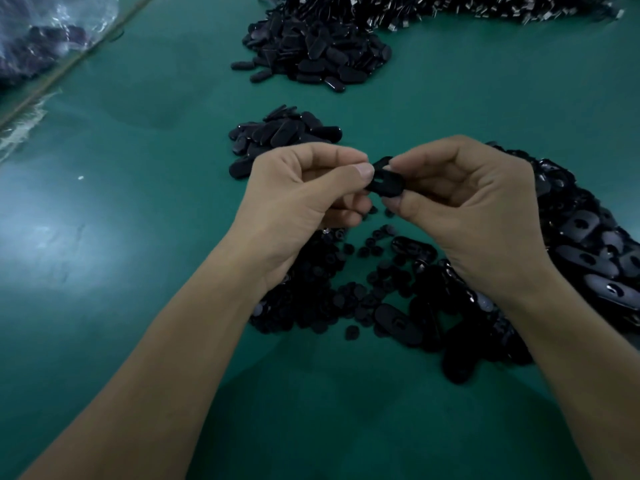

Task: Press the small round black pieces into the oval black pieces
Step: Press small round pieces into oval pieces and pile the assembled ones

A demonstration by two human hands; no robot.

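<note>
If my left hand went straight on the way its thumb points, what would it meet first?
The left hand pinches the oval black piece, so that comes first; just beyond it is the right hand, holding the other end, though depth is unclear.

The left arm [166,341] and the right arm [571,341] are bare, and they come up from the bottom corners and lean in toward each other. The left grip [304,199] and the right grip [467,209] meet in the middle with their fingers curled in, and each one pinches one end of the same oval black piece [384,178]. The left thumb [363,173] lies on top of its end with the nail showing, and the right thumb [394,202] sits lower, under the other end
</note>
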